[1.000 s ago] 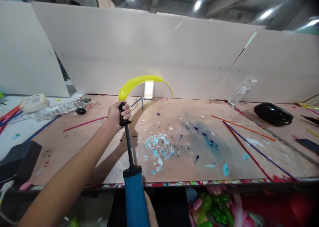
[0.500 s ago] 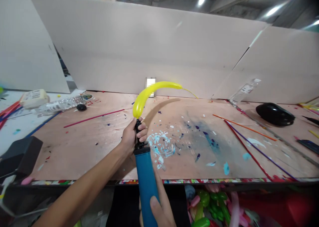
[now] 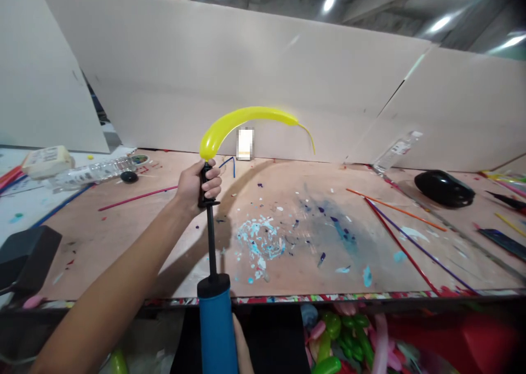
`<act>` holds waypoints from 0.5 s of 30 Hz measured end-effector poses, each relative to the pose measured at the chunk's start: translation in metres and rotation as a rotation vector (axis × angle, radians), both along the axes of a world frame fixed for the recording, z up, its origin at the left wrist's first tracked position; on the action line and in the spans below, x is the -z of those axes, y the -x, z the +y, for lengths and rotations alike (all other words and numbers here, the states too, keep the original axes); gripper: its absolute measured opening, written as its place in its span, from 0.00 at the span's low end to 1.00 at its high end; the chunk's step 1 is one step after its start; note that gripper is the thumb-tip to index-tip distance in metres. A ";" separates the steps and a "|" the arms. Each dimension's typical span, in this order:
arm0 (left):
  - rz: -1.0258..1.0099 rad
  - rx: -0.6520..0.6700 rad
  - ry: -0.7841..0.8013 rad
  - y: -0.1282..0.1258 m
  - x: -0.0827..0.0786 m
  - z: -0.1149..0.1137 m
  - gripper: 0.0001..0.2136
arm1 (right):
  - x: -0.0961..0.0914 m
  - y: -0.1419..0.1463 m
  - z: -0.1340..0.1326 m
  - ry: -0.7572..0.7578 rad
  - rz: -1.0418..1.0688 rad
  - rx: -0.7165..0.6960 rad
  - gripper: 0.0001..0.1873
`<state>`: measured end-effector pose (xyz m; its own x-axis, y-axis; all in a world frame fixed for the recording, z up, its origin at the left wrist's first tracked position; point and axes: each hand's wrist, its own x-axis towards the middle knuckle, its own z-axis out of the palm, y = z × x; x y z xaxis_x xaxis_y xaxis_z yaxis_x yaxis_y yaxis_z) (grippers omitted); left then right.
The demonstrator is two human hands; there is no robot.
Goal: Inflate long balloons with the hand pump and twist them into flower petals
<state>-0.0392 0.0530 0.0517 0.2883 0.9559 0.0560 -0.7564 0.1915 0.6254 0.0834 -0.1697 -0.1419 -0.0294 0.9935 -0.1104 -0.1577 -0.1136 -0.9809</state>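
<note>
My left hand [image 3: 200,184] is closed round the black handle of a hand pump, arm stretched forward over the table. A long yellow balloon [image 3: 242,121] sits on the handle end and arcs up and to the right, part filled, its thin tail drooping. The pump's black rod is pulled out of the blue barrel [image 3: 217,330]. My right hand [image 3: 241,352] holds that barrel at the bottom edge of the view; only part of it shows behind the barrel.
The wooden table [image 3: 143,237] is speckled with paint and balloon scraps. Thin uninflated balloons [image 3: 405,237] lie at the right, a black object [image 3: 444,188] beyond them. A plastic bottle [image 3: 88,172] lies at the left. White boards [image 3: 263,78] wall the back. Twisted balloons [image 3: 345,341] fill a bin below.
Half a second ago the rod was pushed fully into the barrel; now my left hand has pulled the handle out and up again. The yellow balloon is longer than a second ago.
</note>
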 end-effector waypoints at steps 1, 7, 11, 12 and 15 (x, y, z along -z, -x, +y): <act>-0.022 -0.006 0.005 0.001 0.003 0.000 0.10 | 0.000 -0.001 0.001 0.015 0.014 -0.006 0.50; -0.101 -0.002 0.112 -0.021 0.032 -0.036 0.11 | -0.029 -0.008 -0.006 -0.074 0.074 0.149 0.46; -0.133 0.072 0.137 -0.031 0.037 -0.054 0.10 | -0.045 -0.012 0.003 -0.051 0.040 0.104 0.44; -0.130 0.074 0.124 -0.031 0.036 -0.056 0.10 | -0.047 -0.013 0.005 -0.051 0.035 0.083 0.44; -0.077 0.062 0.080 -0.025 0.031 -0.060 0.09 | -0.048 -0.011 0.007 -0.060 -0.005 0.056 0.44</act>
<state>-0.0139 -0.0069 0.0205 0.3452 0.9385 0.0044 -0.7869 0.2869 0.5463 0.0943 -0.1630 -0.0940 0.0268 0.9984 -0.0506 -0.1572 -0.0457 -0.9865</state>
